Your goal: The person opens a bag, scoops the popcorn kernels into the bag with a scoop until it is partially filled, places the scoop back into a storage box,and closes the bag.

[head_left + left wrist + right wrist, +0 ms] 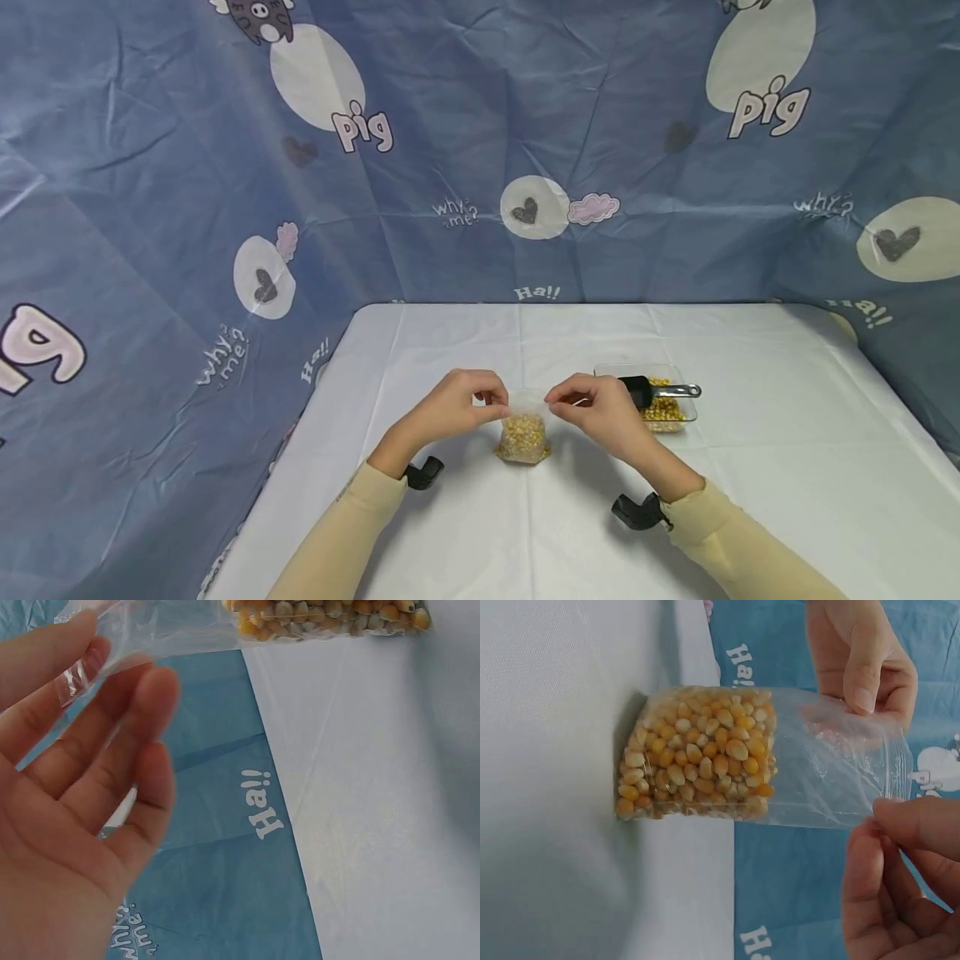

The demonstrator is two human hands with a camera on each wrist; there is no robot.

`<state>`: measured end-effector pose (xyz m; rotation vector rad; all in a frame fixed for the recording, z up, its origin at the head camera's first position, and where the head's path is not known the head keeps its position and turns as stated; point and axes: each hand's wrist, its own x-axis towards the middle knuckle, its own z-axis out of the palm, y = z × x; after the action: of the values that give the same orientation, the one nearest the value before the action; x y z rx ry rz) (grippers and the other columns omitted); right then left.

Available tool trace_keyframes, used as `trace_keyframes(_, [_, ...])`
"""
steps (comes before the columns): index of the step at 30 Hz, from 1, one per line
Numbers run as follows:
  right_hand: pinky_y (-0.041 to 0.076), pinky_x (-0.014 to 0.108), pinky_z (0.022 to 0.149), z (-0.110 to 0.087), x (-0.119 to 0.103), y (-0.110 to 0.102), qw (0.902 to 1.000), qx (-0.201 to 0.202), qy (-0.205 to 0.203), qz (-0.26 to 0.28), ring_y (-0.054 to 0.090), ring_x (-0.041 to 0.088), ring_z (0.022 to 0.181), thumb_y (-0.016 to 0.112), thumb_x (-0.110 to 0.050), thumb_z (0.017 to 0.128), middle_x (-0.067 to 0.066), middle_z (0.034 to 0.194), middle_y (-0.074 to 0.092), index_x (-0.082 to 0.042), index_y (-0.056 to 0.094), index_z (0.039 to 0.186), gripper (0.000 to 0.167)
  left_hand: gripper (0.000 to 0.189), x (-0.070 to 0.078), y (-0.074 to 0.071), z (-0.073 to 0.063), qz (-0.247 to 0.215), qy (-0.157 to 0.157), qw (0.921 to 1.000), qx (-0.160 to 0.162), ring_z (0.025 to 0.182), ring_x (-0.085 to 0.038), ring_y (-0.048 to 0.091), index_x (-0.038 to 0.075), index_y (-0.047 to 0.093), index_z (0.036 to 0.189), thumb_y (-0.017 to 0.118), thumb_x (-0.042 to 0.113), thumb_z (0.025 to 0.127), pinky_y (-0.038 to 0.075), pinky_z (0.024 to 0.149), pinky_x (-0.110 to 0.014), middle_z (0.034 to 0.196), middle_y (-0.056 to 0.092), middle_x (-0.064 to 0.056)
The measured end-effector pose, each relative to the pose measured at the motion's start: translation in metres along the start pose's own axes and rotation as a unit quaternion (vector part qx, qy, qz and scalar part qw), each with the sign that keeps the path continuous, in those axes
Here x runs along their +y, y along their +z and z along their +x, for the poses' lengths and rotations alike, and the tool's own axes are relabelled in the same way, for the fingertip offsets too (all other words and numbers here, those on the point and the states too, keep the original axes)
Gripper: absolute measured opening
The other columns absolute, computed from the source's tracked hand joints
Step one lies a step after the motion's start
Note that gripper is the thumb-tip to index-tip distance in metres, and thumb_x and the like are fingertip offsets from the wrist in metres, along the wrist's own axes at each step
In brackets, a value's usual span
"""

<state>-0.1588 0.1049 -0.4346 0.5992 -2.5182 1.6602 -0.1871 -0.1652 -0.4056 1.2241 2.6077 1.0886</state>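
A clear zip bag (523, 437) of yellow corn kernels stands upright on the white table, between both hands. In the right wrist view the kernels fill the bag's lower part, and its zip strip (897, 766) runs along the top. My left hand (467, 404) pinches one upper corner between thumb and index finger; in the left wrist view the other fingers (154, 705) are loosely bent. At the opposite upper corner, my right hand (600, 414) pinches the plastic between thumb and fingertips.
Right behind my right hand sits a clear rectangular container (678, 417) of corn kernels. Across it lies a scoop (639, 390) with a black part and a shiny handle. Blue printed cloth (465, 150) hangs behind the white table (457, 533) and along its sides.
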Motion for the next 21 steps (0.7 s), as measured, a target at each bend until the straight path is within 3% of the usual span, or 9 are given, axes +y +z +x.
trace_keyframes(7, [0.058, 0.032, 0.065, 0.000, -0.004, -0.004, 0.9998, 0.016, 0.004, -0.012, 0.069, 0.013, 0.077, 0.080, -0.009, 0.087, -0.009, 0.089, 0.072, -0.023, 0.079, 0.091, 0.015, 0.012, -0.003, 0.003, -0.001, 0.020, 0.003, 0.9992, 0.036, 0.075, -0.003, 0.059, 0.025, 0.069, 0.086, 0.077, 0.019, 0.091, 0.051, 0.070, -0.027, 0.082, 0.062, 0.017])
trace_keyframes(13, [0.055, 0.031, 0.062, 0.002, -0.004, -0.010, 0.9993, 0.033, 0.011, -0.011, 0.067, 0.016, 0.073, 0.081, -0.012, 0.087, -0.007, 0.087, 0.072, -0.023, 0.078, 0.096, 0.014, 0.008, 0.000, 0.009, 0.001, 0.016, 0.017, 0.9974, 0.067, 0.074, -0.004, 0.059, 0.022, 0.072, 0.088, 0.078, 0.017, 0.090, 0.053, 0.070, -0.036, 0.084, 0.063, 0.015])
trace_keyframes(17, [0.056, 0.031, 0.067, 0.002, 0.000, -0.011, 0.9994, 0.031, 0.016, -0.003, 0.068, 0.016, 0.076, 0.081, -0.010, 0.086, -0.005, 0.086, 0.071, -0.024, 0.076, 0.103, 0.023, 0.008, -0.001, 0.014, 0.000, 0.002, -0.005, 0.9968, 0.080, 0.078, -0.004, 0.060, 0.019, 0.073, 0.098, 0.076, 0.015, 0.092, 0.054, 0.072, -0.037, 0.086, 0.064, 0.015])
trace_keyframes(21, [0.057, 0.032, 0.073, 0.001, 0.002, -0.012, 0.9991, 0.040, 0.015, -0.001, 0.068, 0.014, 0.079, 0.081, -0.007, 0.086, -0.004, 0.086, 0.071, -0.026, 0.074, 0.109, 0.031, 0.024, -0.002, 0.017, -0.003, -0.023, -0.041, 0.9942, 0.097, 0.082, -0.005, 0.062, 0.022, 0.070, 0.115, 0.075, 0.013, 0.093, 0.054, 0.072, -0.035, 0.089, 0.065, 0.014])
